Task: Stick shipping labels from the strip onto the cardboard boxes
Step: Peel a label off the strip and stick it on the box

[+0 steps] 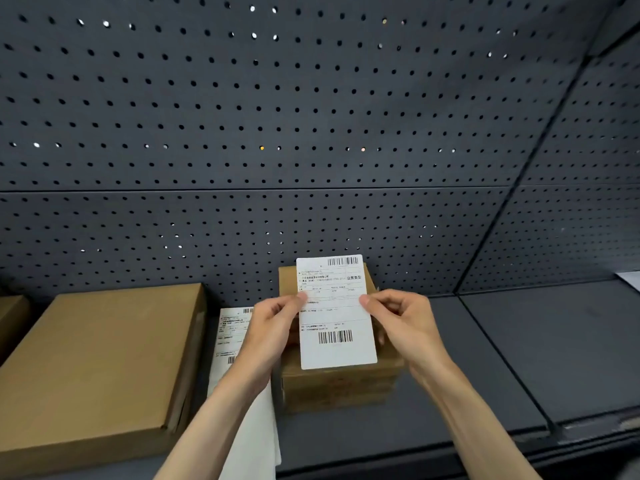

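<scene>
A dark grey perforated back panel (277, 98) fills most of the view, split by a horizontal seam, with specks of light showing through some holes. A dark upright post (512, 188) runs diagonally at the right. Below lies a dark grey metal shelf (485, 358), and a white sheet's corner (631, 279) shows at the right edge.

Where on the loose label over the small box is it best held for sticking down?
At its two long side edges, about mid-height, one hand coming from each side, as shown: left hand and right hand pinch the label there. It is a thin sheet, so opposed edge pinches probably keep it flat and leave both ends free to lower onto the small box.
</scene>
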A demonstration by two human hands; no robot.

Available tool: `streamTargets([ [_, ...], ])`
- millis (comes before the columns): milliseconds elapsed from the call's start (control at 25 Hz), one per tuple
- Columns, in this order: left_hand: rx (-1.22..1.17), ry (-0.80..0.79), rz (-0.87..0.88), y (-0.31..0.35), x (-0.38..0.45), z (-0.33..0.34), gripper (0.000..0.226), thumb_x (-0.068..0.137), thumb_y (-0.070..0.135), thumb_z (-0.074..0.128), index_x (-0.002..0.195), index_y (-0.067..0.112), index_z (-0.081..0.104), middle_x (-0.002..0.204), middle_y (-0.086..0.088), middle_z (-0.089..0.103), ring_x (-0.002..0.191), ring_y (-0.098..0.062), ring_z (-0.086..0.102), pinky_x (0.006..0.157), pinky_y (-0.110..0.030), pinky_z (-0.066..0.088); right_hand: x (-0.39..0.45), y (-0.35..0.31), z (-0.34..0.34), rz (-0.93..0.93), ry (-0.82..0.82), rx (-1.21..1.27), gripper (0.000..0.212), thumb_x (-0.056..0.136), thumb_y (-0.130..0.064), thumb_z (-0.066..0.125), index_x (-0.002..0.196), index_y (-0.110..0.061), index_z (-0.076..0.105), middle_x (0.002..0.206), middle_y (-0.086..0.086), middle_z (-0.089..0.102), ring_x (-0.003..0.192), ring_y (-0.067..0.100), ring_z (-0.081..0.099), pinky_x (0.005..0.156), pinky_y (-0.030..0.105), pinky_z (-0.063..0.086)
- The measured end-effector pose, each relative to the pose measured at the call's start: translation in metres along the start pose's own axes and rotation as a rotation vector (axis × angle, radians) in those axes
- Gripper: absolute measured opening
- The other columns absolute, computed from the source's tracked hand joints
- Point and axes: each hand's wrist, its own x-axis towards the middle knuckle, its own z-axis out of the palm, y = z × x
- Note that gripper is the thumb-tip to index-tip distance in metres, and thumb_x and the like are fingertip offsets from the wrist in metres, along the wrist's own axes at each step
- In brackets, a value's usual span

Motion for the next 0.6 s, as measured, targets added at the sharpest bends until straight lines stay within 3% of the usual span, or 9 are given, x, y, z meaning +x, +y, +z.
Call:
streamTargets([
  [160,0.234,0.019,0.115,-0.004,0.012,-0.003,0.041,0.098,0.027,0.059,0.080,-0.008,0.071,0.087,-0.012,0.079,0.091,-0.036,0.072,0.080,-0.044,0.057,0.009,0.001,0.005,0.002,0.021,0.001,0.014,0.097,-0.012,0.069,0.090,-0.006,0.079,0.085,0.001,0.081,0.044,0.003,0.053,0.041,0.019,0.039],
  [280,0.230,0.073,0.107,-0.003,0.017,-0.006,0.021,0.093,0.021,0.067,0.079,0.012,0.079,0.079,0.000,0.080,0.075,-0.022,0.076,0.065,-0.036,0.061,0.015,0.002,0.007,0.001,0.029,-0.001,0.013,0.096,-0.013,0.069,0.089,-0.006,0.079,0.082,0.001,0.081,0.050,0.002,0.063,0.044,0.021,0.044],
  [360,0.197,0.094,0.078,-0.005,0.022,-0.012,0.018,0.092,0.016,0.068,0.079,0.011,0.079,0.074,-0.006,0.079,0.064,-0.020,0.072,0.052,-0.026,0.057,0.022,0.004,0.005,0.003,0.036,-0.011,0.013,0.096,-0.013,0.070,0.089,-0.008,0.079,0.081,0.000,0.081,0.054,0.003,0.067,0.044,0.021,0.046],
  [440,0.180,0.078,0.058,-0.006,0.025,-0.015,0.021,0.092,0.012,0.067,0.076,0.005,0.078,0.071,-0.013,0.077,0.058,-0.020,0.067,0.046,-0.023,0.052,0.029,0.008,0.005,0.007,0.021,-0.042,0.013,0.096,-0.014,0.070,0.090,-0.007,0.079,0.082,0.002,0.081,0.044,0.006,0.058,0.041,0.020,0.041],
  [520,0.226,0.082,0.065,-0.007,0.028,-0.015,0.023,0.092,0.012,0.067,0.073,0.004,0.077,0.065,-0.009,0.075,0.054,-0.014,0.063,0.043,-0.022,0.047,0.034,0.010,0.006,0.013,0.007,-0.080,0.014,0.096,-0.014,0.070,0.090,-0.006,0.080,0.080,0.002,0.081,0.040,0.007,0.051,0.041,0.019,0.040],
  [600,0.361,0.126,0.101,-0.008,0.032,-0.012,0.025,0.091,0.016,0.067,0.068,0.009,0.075,0.056,0.001,0.070,0.047,-0.005,0.056,0.045,-0.021,0.043,0.039,0.011,0.007,0.002,0.007,-0.129,0.016,0.096,-0.014,0.070,0.085,-0.008,0.080,0.078,0.000,0.080,0.047,0.005,0.062,0.047,0.021,0.047],
])
